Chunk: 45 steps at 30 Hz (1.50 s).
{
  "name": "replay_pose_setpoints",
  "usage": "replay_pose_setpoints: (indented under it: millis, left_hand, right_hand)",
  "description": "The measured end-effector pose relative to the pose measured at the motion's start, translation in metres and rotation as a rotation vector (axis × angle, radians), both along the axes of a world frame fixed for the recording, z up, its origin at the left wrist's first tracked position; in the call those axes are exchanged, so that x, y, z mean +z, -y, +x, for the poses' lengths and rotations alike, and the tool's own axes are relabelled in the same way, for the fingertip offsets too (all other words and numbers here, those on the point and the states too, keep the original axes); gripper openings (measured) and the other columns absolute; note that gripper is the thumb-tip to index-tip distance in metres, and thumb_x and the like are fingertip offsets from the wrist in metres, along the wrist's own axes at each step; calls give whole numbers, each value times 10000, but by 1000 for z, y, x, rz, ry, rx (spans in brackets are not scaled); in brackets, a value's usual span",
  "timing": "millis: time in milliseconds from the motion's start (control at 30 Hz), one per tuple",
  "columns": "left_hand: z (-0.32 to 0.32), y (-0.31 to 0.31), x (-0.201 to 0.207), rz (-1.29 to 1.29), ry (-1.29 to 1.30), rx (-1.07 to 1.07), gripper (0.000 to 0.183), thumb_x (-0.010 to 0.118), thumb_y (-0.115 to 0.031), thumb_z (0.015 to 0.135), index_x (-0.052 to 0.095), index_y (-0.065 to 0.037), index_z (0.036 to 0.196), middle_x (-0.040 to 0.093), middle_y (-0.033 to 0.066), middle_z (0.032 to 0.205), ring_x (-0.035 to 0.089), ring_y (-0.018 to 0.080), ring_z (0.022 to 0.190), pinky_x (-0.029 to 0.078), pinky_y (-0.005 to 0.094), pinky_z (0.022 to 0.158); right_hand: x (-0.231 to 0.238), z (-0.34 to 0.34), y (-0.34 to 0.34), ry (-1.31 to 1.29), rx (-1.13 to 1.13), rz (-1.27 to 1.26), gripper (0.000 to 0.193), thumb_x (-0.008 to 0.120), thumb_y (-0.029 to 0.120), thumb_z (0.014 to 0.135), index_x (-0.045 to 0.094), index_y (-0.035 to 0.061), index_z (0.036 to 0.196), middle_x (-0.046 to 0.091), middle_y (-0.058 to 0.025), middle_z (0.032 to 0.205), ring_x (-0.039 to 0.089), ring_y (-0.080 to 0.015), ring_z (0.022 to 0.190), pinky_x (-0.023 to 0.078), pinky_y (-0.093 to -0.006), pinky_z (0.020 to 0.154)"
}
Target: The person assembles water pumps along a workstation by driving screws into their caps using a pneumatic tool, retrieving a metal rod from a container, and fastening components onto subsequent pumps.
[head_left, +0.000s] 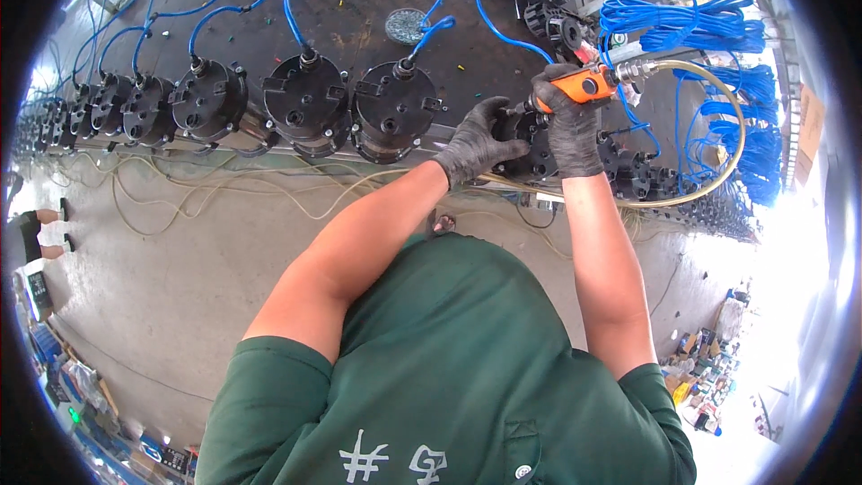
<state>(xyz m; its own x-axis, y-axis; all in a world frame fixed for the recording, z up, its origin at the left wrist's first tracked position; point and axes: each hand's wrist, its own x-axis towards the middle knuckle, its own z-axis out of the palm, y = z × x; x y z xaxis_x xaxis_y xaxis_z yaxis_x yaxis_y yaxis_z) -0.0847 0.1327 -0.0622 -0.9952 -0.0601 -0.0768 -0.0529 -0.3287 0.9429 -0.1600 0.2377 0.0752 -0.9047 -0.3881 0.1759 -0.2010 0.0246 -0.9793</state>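
My right hand [571, 130], in a dark grey glove, is wrapped round an orange air screwdriver [584, 86]. A clear yellowish hose [738, 139] runs from its metal fitting in a loop to the right. The tool's narrow front end points left, toward my other hand. My gloved left hand [480, 139] curves its thumb and fingers round the near part of a black round motor housing [539, 151], close to the tool's tip. Both hands partly cover this housing, and any screw at the tip is hidden.
Similar black housings [392, 112] with blue cables line the dark bench's [359, 13] near edge on both sides. Coiled blue cables [682, 22] lie at the far right. A round grey disc [406, 26] rests on the bench. Thin hoses [171, 207] trail below; a person's legs [40, 233] show at left.
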Motion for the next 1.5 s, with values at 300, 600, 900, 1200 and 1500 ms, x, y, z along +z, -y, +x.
replay_pose_setpoints:
  millis: [300, 600, 900, 1200, 1500]
  left_hand:
    - [-1, -2, 0, 56, -3, 25, 962, 913, -197, 667, 401, 11, 1455, 581, 147, 1324, 560, 247, 1239, 437, 376, 1104]
    - [-2, 1, -1, 5, -14, 13, 975, 917, -228, 673, 393, 6, 1461, 564, 162, 1358, 535, 254, 1279, 429, 381, 1111]
    - [-3, 0, -1, 128, -18, -8, 984, 903, -236, 697, 378, 43, 1480, 544, 188, 1401, 540, 280, 1292, 419, 378, 1124]
    - [51, 18, -84, -487, 239, -51, 430, 646, -274, 983, 556, -29, 1325, 620, 135, 1294, 587, 224, 1199, 481, 365, 1023]
    - [63, -7, -110, -946, 257, -26, 319, 695, -178, 873, 637, -62, 1165, 661, 215, 1117, 634, 402, 1063, 516, 473, 908]
  right_hand:
    - [-10, -7, -5, 13, -17, -37, 330, 830, 52, 741, 668, 71, 1027, 669, -14, 932, 643, -128, 789, 547, -288, 707]
    - [-10, -10, -5, 24, -1, -57, 330, 836, 54, 745, 672, 61, 1031, 681, -17, 925, 653, -127, 789, 553, -283, 723]
    - [22, 7, -21, 10, -147, -140, 432, 789, 105, 784, 656, 9, 1184, 690, -68, 1016, 666, -161, 911, 548, -315, 847]
    - [33, 72, -74, 150, 119, -419, 443, 786, 165, 788, 646, 81, 1200, 706, -97, 1017, 677, -329, 1056, 542, -561, 959]
    - [3, 99, -77, 122, -12, -283, 488, 783, 80, 739, 622, 42, 1197, 652, -87, 869, 665, -256, 883, 549, -489, 901]
